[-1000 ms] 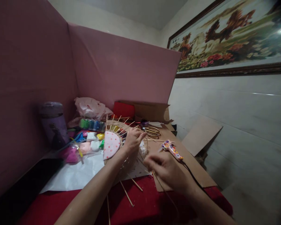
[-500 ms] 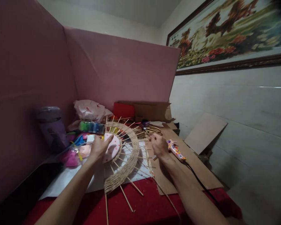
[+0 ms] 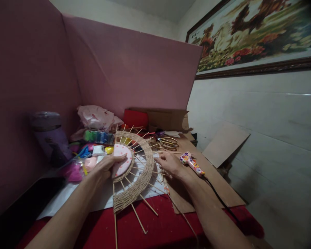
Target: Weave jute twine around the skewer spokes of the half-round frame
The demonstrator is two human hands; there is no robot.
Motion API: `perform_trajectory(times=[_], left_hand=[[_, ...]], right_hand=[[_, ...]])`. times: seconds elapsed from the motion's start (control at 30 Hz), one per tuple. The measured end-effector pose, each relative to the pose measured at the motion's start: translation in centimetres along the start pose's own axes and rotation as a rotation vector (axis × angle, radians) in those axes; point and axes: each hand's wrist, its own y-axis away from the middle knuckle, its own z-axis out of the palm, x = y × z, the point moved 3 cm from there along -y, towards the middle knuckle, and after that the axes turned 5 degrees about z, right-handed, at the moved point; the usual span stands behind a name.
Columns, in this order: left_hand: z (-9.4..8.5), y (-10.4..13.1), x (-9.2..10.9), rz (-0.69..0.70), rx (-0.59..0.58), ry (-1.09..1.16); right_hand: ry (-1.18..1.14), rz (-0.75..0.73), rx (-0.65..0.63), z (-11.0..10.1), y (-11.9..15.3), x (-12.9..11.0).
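Note:
A half-round frame of thin sticks carries a wide band of woven twine [image 3: 148, 166] around a pale pink half disc with dots [image 3: 122, 166]. My left hand [image 3: 103, 168] grips the half disc at its left side, thumb on top and fingers beneath. At the right edge of the frame, by the stick tips, is my right hand [image 3: 169, 164], fingers curled together; whatever they pinch is too small to make out. A strand of twine [image 3: 182, 214] trails below it toward the front edge.
A flowered glue gun [image 3: 193, 164] with a black cord lies on cardboard [image 3: 212, 186] at the right. Scissors [image 3: 168, 142] sit behind my right hand. Clay packets [image 3: 98, 137] and a purple tumbler [image 3: 52, 138] stand left. Red cloth [image 3: 160, 224] covers the front.
My right hand has moved slightly left and down, closer to the woven band. My left hand has slid a little down the half disc. The whole view has shifted slightly.

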Motion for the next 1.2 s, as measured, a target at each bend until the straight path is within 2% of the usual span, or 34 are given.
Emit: perform_trajectory(times=[0.13,0.27,0.4,0.5,0.63,0.73,0.87,1.0,1.2], left_hand=[[0.2,0.0,0.2,0.019,-0.043,0.075],[-0.2,0.0,0.6,0.049,-0.027,0.09],[-0.7,0.2,1.4,0.121,-0.04,0.134],[-1.0,0.5,1.9,0.176,-0.052,0.163],[-1.2,0.8,2.2,0.181,-0.118,0.243],[-1.3,0.9,2.3,0.176,-0.132,0.313],[-1.2,0.9,2.5,0.221,-0.151,0.334],[-1.3,1.0,2.6,0.237,-0.178,0.335],[-1.3,1.4,2.8,0.243,-0.145,0.322]], right_hand=[[-0.144,0.025,0.03,0.3,-0.3,0.3],[-0.293,0.043,0.055,0.0,-0.9,0.7],[-0.463,0.065,0.03,-0.5,-1.0,0.8],[-0.678,0.118,-0.044,-0.9,-0.7,0.7],[-1.06,0.271,-0.245,-0.8,-0.2,0.4],[-1.115,0.287,-0.324,-0.5,0.1,-0.3],[-1.119,0.193,-0.341,-0.2,0.4,-1.2],[-1.062,0.135,-0.295,-0.5,0.8,-1.7],[-1.095,0.145,-0.213,-1.6,0.9,-1.7]])
